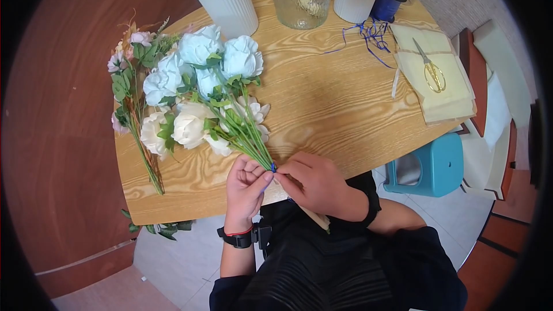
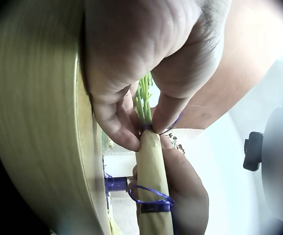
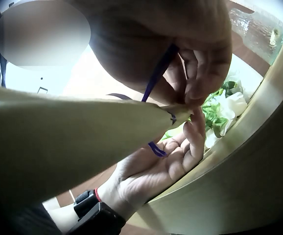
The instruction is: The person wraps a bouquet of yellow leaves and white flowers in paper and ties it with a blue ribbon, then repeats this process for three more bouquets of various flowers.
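Pinching the stems (image 1: 253, 144) where they gather at the table's near edge, the left hand (image 1: 245, 187) closes thumb and fingertips on the bunch. Just beside it, the right hand (image 1: 314, 181) has its fingers curled round the paper wrap (image 2: 151, 181) and nips a blue ribbon (image 3: 158, 73) at the same spot. The bouquet (image 1: 201, 95) fans out away from both hands across the table (image 1: 322, 103), its heads well beyond the fingertips.

By my judgement the bouquet is light and the thin stems are springy and slick, apt to splay if let go; the soft blooms would crush, so the hold belongs low on the stems, where the hands are now. The ribbon is limp and thin, easy to lose from a pinch.

Counted: one bouquet in hand, one smaller pinkish spray (image 1: 132, 98) lying to the left of the left hand, three pale vases (image 1: 224, 0) on the far side, one dark blue pot (image 1: 386, 1), one pair of gold scissors (image 1: 432, 72) on a paper stack (image 1: 446, 103) far right of the right hand, one teal stool (image 1: 432, 164) beside the table.
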`<state>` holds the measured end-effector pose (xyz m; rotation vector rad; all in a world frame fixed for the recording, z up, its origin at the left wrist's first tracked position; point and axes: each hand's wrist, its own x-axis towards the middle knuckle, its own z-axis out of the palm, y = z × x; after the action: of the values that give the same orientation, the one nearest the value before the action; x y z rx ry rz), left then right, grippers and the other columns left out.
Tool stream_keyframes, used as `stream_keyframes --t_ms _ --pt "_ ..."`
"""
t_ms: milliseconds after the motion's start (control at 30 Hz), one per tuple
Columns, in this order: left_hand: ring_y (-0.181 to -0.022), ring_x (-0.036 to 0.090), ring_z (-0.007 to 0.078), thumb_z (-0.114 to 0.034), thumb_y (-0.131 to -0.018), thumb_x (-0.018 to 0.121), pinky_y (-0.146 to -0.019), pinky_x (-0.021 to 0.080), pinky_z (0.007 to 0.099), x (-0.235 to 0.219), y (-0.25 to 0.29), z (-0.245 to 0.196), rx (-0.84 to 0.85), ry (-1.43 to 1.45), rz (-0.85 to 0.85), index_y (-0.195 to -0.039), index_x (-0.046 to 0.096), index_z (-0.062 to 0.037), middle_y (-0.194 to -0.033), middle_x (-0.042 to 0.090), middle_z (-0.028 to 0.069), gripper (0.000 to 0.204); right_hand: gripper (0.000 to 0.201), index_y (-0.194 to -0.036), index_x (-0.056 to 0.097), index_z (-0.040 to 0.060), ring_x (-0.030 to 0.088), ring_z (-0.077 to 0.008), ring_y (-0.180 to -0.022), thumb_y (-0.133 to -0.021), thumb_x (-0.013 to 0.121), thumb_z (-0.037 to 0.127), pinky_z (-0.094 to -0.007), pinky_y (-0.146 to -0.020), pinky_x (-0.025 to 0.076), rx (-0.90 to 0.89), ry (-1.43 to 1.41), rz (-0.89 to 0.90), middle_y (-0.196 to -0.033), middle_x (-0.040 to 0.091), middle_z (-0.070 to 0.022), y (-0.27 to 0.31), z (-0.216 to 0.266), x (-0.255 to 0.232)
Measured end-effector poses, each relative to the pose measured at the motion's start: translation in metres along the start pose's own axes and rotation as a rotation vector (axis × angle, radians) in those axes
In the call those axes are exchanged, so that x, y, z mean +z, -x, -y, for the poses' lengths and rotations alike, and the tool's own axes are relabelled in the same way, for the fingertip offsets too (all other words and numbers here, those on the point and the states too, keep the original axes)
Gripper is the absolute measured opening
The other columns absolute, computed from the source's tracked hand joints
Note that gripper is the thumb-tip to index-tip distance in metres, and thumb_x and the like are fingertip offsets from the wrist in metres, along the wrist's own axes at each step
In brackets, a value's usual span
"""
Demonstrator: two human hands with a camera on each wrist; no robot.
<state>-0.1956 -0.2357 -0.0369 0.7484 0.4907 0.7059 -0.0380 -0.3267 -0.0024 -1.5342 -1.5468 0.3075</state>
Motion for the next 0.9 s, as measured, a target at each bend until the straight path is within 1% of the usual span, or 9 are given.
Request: stream_keyframes --t_ms 67,167,267,367,467,567,667,767,900 --pt "-0.104 0.062 0.0196 0.017 -0.084 0.059 -0.088 0.050 0.0287 -0.001 0.000 0.000 0.003 0.016 0.038 -0.119 0.048 -0.0001 -0.110 0.062 0.0113 0.040 0.013 -0.086 0.056 0.0072 0.057 -0.0244 -0.063 -0.084 0.067 0.015 -0.0354 -0.052 0.047 -0.018 0.043 0.001 -0.075 0.051 -0.0078 0.000 -0.001 -0.001" --pt "-0.104 0.062 0.0200 0.016 -0.084 0.060 -0.089 0.049 0.0292 0.000 0.000 0.000 -0.001 0.027 0.026 -0.120 0.048 0.0000 -0.110 0.062 0.0117 0.040 0.011 -0.087 0.056 0.0069 0.058 -0.0246 -0.063 -0.085 0.065 0.013 -0.0352 -0.052 0.047 -0.063 0.059 -0.007 -0.074 0.051 -0.0081 -0.001 -0.004 0.002" --pt "-0.105 0.062 0.0208 0.014 -0.085 0.062 -0.091 0.048 0.0310 -0.001 0.001 0.000 0.002 -0.001 0.021 -0.120 0.048 0.0005 -0.111 0.062 0.0128 0.041 0.014 -0.086 0.054 0.0054 0.056 -0.0265 -0.061 -0.081 0.068 0.006 -0.0349 -0.051 0.045 -0.048 0.020 -0.059 -0.074 0.053 -0.0092 0.000 -0.004 0.006" --pt "-0.105 0.061 0.0212 0.012 -0.085 0.064 -0.093 0.047 0.0319 0.002 0.000 -0.001 0.012 0.001 0.033 -0.122 0.047 0.0014 -0.112 0.062 0.0138 0.041 0.012 -0.089 0.053 0.0067 0.058 -0.0277 -0.064 -0.086 0.063 0.011 -0.0366 -0.052 0.046 0.025 0.025 -0.050 -0.076 0.052 -0.0090 0.010 -0.011 0.005" --pt "-0.105 0.061 0.0217 0.011 -0.085 0.064 -0.094 0.047 0.0337 -0.003 0.001 0.003 0.038 -0.069 -0.002 -0.123 0.046 0.0024 -0.113 0.062 0.0150 0.042 0.013 -0.088 0.052 0.0065 0.058 -0.0288 -0.064 -0.085 0.064 0.010 -0.0373 -0.053 0.047 0.111 0.067 -0.093 -0.077 0.053 -0.0101 0.018 -0.016 0.000" --pt "-0.104 0.060 0.0216 0.010 -0.086 0.063 -0.096 0.047 0.0362 -0.010 0.000 0.005 0.033 -0.038 0.033 -0.125 0.045 0.0030 -0.113 0.062 0.0153 0.044 0.014 -0.089 0.052 0.0062 0.059 -0.0299 -0.064 -0.084 0.064 0.009 -0.0375 -0.054 0.047 0.119 0.094 -0.158 -0.077 0.053 -0.0104 0.023 -0.022 0.009" --pt "-0.104 0.060 0.0214 0.009 -0.086 0.063 -0.096 0.047 0.0381 -0.008 -0.001 0.002 0.026 -0.018 0.084 -0.126 0.045 0.0029 -0.113 0.062 0.0153 0.044 0.014 -0.089 0.053 0.0053 0.058 -0.0293 -0.064 -0.085 0.066 0.006 -0.0368 -0.053 0.046 0.142 0.080 -0.203 -0.078 0.054 -0.0108 0.021 -0.019 0.014" --pt "-0.104 0.060 0.0210 0.009 -0.086 0.063 -0.096 0.046 0.0382 -0.006 -0.001 0.001 0.017 -0.019 0.074 -0.126 0.045 0.0026 -0.114 0.062 0.0148 0.044 0.012 -0.090 0.054 0.0046 0.058 -0.0301 -0.064 -0.086 0.065 0.007 -0.0372 -0.055 0.046 0.178 0.038 -0.218 -0.078 0.055 -0.0116 0.022 -0.020 0.015" --pt "-0.104 0.060 0.0208 0.011 -0.086 0.062 -0.096 0.046 0.0355 -0.008 0.000 0.001 -0.003 -0.031 0.059 -0.127 0.045 0.0016 -0.113 0.062 0.0137 0.045 0.010 -0.092 0.056 0.0037 0.058 -0.0308 -0.065 -0.089 0.063 0.009 -0.0368 -0.056 0.045 0.255 -0.066 -0.249 -0.079 0.057 -0.0125 0.019 -0.022 0.012"
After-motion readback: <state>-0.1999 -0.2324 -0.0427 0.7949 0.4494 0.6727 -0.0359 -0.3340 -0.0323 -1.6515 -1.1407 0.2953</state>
